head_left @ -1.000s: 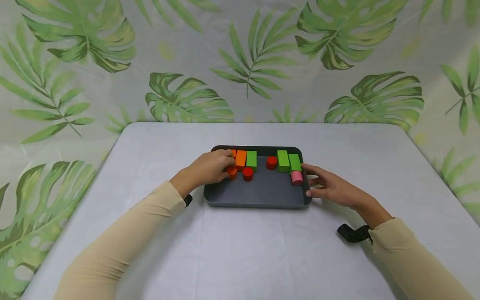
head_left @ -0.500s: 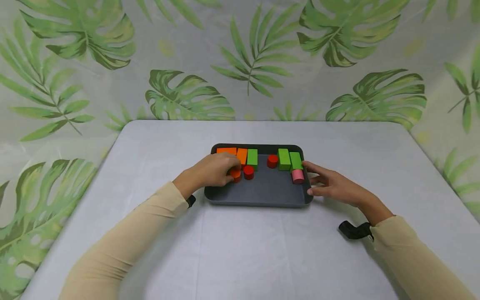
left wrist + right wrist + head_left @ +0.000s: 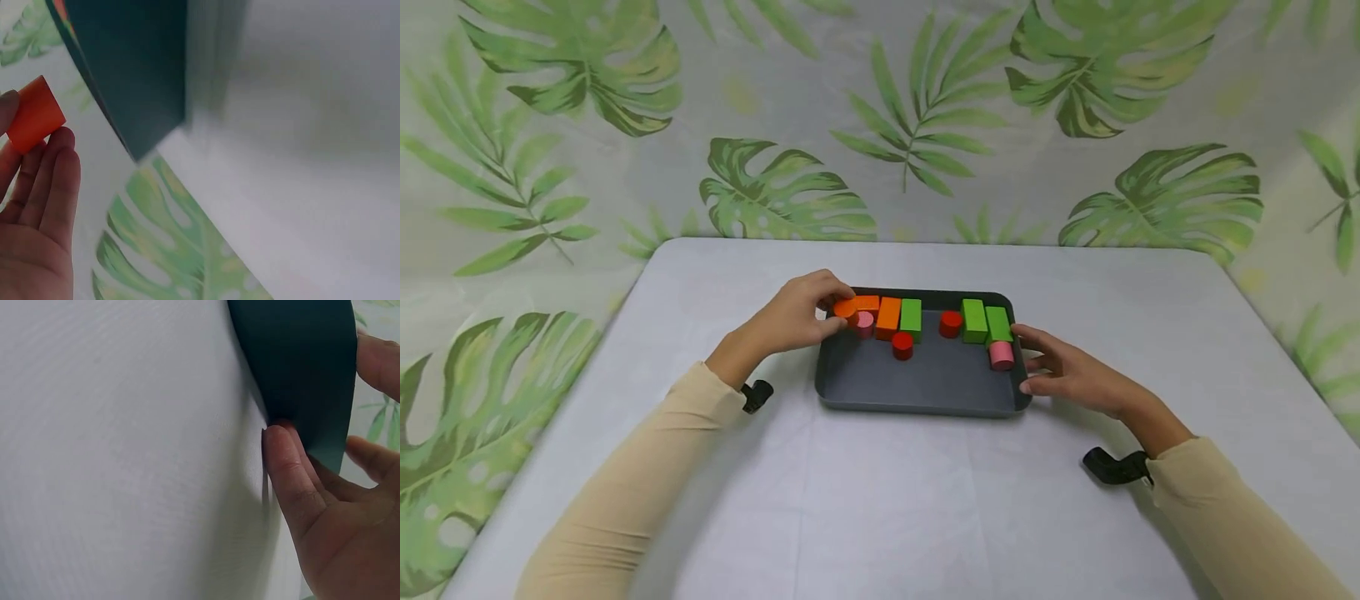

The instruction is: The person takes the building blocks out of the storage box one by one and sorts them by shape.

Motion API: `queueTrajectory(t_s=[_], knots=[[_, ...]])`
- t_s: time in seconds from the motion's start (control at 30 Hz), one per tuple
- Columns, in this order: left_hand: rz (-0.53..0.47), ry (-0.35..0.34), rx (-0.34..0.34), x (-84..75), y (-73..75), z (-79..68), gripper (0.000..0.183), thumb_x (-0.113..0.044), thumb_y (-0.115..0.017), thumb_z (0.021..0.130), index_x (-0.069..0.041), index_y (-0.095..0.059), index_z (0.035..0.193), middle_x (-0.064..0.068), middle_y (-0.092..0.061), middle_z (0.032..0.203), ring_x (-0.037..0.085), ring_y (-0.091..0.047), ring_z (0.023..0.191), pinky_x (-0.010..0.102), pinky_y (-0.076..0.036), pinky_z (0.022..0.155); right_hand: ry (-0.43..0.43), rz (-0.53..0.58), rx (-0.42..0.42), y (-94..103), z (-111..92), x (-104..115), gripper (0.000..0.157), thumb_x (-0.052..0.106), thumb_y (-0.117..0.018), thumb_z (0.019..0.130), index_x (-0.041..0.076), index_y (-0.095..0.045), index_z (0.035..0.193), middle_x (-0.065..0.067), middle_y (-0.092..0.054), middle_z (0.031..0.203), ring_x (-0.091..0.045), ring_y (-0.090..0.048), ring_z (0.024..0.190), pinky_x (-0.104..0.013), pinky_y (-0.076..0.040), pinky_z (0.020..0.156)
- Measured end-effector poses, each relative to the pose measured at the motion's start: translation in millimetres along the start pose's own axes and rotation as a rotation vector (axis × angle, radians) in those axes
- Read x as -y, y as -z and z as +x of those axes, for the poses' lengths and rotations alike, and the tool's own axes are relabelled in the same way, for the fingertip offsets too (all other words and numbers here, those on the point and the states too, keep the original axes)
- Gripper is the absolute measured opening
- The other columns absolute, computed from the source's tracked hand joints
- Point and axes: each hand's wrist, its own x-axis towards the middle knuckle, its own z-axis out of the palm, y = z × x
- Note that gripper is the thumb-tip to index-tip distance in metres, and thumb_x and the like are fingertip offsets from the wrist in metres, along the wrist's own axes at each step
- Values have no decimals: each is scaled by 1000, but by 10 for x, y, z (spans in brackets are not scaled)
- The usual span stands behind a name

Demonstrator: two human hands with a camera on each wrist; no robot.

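My left hand (image 3: 793,312) pinches an orange cylinder (image 3: 846,312) between thumb and fingers at the back left corner of the dark grey tray (image 3: 917,387). In the left wrist view the orange cylinder (image 3: 37,115) shows clear of the tray's outer wall. A pink cylinder (image 3: 865,325) stands just right of it, in front of an orange block (image 3: 867,302) lying along the back wall. With loosely spread fingers, my right hand (image 3: 1071,375) touches the tray's right side. In the right wrist view its thumb and fingertips lie against the tray wall (image 3: 300,369).
Toward the tray's back are another orange block (image 3: 888,318), a green block (image 3: 911,320) and two red cylinders (image 3: 951,324). Two more green blocks (image 3: 973,321) and a pink cylinder (image 3: 1002,356) stand by its right wall. White cloth covers the table (image 3: 880,500).
My left hand has lifted the orange cylinder from beside the front red one and carried it back and left. The left pink cylinder now shows. My right hand stays at the tray.
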Motion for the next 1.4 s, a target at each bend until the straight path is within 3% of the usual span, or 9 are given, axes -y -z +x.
queueTrajectory(t_s=[0.2,0.43,0.57,0.73,1.0,1.4], knots=[[-36,87,-37,171,292,-77,33,-5,-71,86,1,-65,119,16,-65,116,31,-68,101,43,-57,92,-21,18,-7,6,-19,-48,88,26,-69,93,19,-12,160,-22,-23,162,-47,-42,138,-36,-51,93],[-42,347,-59,549,596,-200,38,-10,-64,92,-1,-61,129,21,-65,124,36,-65,111,48,-53,96,-11,3,-9,20,-29,-43,88,25,-68,94,19,-12,160,-24,-23,161,-47,-43,137,-39,-51,95],[-42,469,-70,766,689,-261,41,-13,-62,93,-1,-59,132,23,-63,126,36,-62,116,48,-51,97,-1,0,-8,23,-36,-36,87,24,-67,94,17,-11,160,-25,-23,160,-48,-43,136,-45,-51,97],[-57,565,-42,944,713,-312,43,-15,-60,93,-1,-57,134,23,-63,127,35,-59,119,47,-49,97,-2,9,-6,13,-41,-29,87,23,-67,95,17,-10,161,-26,-22,160,-49,-42,137,-51,-50,99],[-62,629,-38,1106,677,-422,44,-15,-60,92,0,-57,134,26,-64,124,35,-58,113,44,-47,95,-1,8,-1,-12,-24,-11,87,23,-67,95,18,-10,161,-27,-23,160,-50,-41,138,-54,-48,101],[-53,669,-37,1168,655,-582,47,-17,-61,93,-2,-55,137,26,-61,128,36,-56,117,48,-45,101,-3,11,7,-2,9,-14,88,24,-67,94,18,-10,161,-27,-22,160,-50,-40,138,-53,-49,100]])
